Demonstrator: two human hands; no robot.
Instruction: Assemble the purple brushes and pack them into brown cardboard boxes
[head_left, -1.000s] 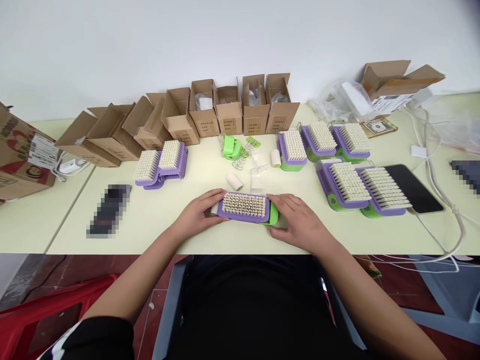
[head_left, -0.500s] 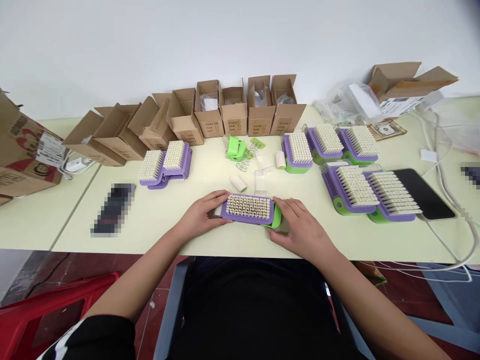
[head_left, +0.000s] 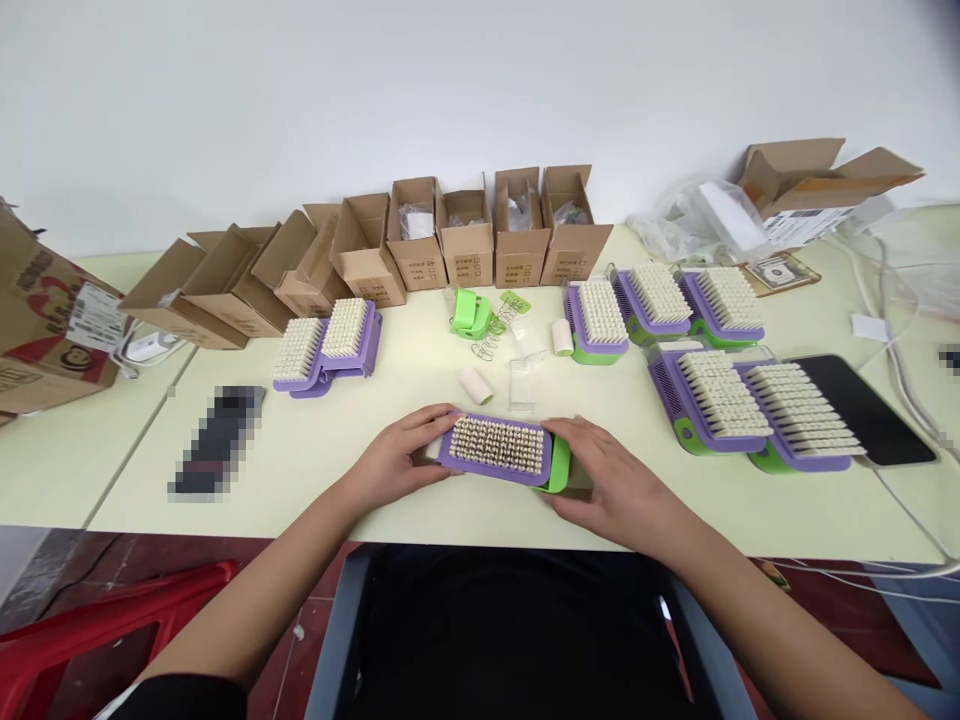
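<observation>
A purple brush [head_left: 496,446] with dense cream bristles facing up lies crosswise near the table's front edge. Its left end is gripped by my left hand [head_left: 401,450], thumb in front and fingers behind. At the right end, my right hand [head_left: 611,485] curls around a green end piece [head_left: 559,464] that sticks out from under the purple body. The brush's underside is hidden. Just behind it are a white roller [head_left: 476,386] and a clear plastic piece [head_left: 520,385]. Farther back sit green plastic parts [head_left: 471,314] and loose metal springs [head_left: 487,347].
Two purple brush heads [head_left: 349,330] stand to the left, beside a blurred dark object [head_left: 217,440]. Several purple-and-green brushes [head_left: 600,320] and a black tablet [head_left: 862,410] are on the right. Open cardboard boxes [head_left: 469,255] line the wall; white cables [head_left: 900,370] run at far right.
The view has tilted up slightly, so everything sits lower. The green end piece shows more beyond the purple body, and my right hand has shifted slightly right with it.
</observation>
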